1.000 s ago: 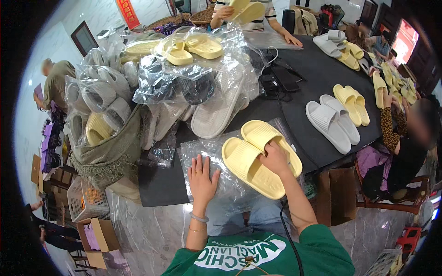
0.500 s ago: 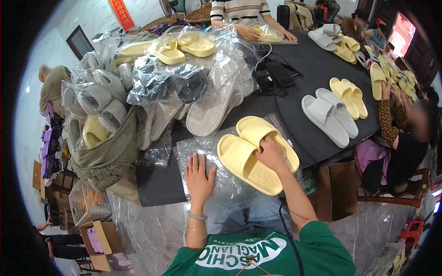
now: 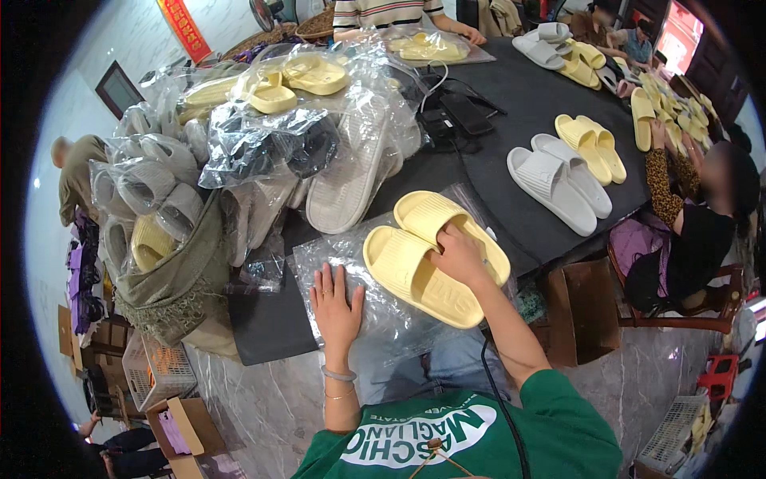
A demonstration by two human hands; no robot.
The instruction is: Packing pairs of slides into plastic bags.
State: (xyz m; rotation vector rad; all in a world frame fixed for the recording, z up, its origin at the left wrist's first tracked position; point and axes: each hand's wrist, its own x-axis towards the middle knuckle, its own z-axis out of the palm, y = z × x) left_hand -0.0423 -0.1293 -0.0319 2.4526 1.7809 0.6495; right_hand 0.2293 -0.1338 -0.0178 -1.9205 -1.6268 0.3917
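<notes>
A pair of pale yellow slide slippers (image 3: 388, 257) lies side by side at the table's near edge, heels toward me. My right hand (image 3: 458, 257) grips them where they meet, its fingers tucked into the foot openings and partly hidden by the straps. Beneath them lies a clear plastic bag (image 3: 375, 321), flat on the dark tabletop. Left of the slippers, my left hand (image 3: 335, 310) rests palm down on the bag, fingers stretched out and holding nothing.
Bagged slippers (image 3: 351, 172) are heaped at the left. A grey pair (image 3: 550, 185) and a yellow pair (image 3: 589, 152) stand to the right, near a co-worker's arm (image 3: 664, 191). Phone-like black devices (image 3: 467, 113) with cables lie beyond. An open carton (image 3: 584, 311) sits below the right edge.
The whole view has shifted slightly; my hands and the yellow slippers keep nearly the same places. Across the table, a co-worker's hand has moved off the bagged yellow slippers.
</notes>
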